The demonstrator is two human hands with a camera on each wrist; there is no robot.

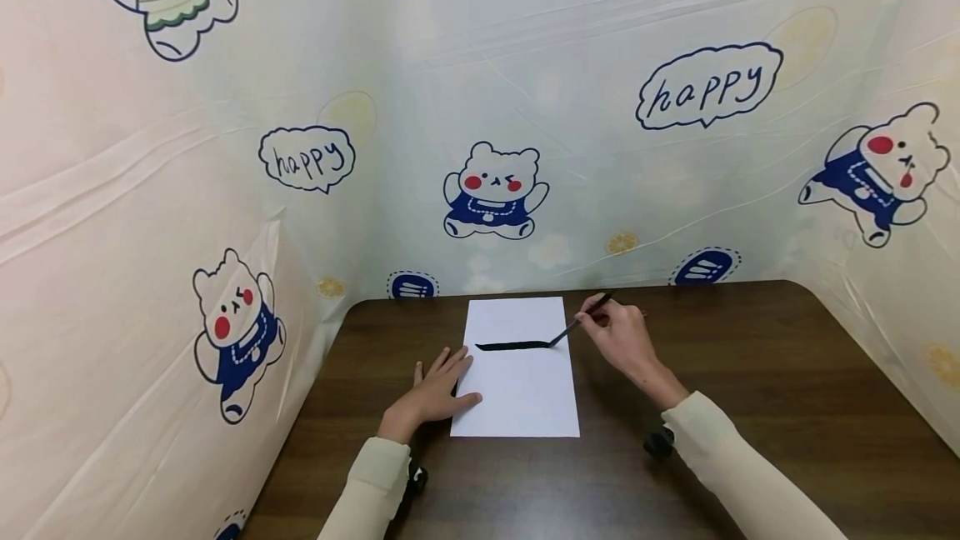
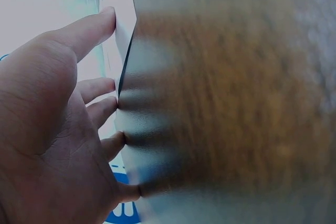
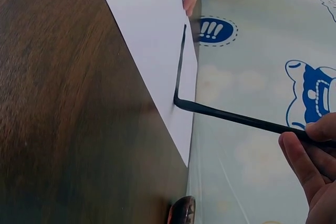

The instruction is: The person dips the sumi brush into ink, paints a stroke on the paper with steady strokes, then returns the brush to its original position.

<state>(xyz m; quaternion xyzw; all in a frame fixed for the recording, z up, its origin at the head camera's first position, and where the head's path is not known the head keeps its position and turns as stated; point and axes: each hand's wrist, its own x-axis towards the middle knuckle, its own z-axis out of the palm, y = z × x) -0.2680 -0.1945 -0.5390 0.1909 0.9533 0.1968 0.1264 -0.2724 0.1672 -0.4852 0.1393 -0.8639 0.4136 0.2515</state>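
Observation:
A white sheet of paper (image 1: 517, 398) lies on the brown table. Across its upper half runs a thick black stroke (image 1: 513, 346). My right hand (image 1: 621, 338) pinches a slim black brush (image 1: 577, 324) between thumb and fingers, its tip at the stroke's right end. In the right wrist view the brush (image 3: 236, 117) slants down and its tip bends against the paper (image 3: 147, 35). My left hand (image 1: 435, 394) rests with spread fingers on the sheet's left edge; the left wrist view shows its fingertips (image 2: 116, 144) pressing down.
The wooden table (image 1: 750, 390) extends around the sheet, against a printed cloth (image 1: 405, 215) hung at the back and sides. A dark glossy object (image 3: 182, 211) sits at the bottom of the right wrist view. Black devices are on both wrists.

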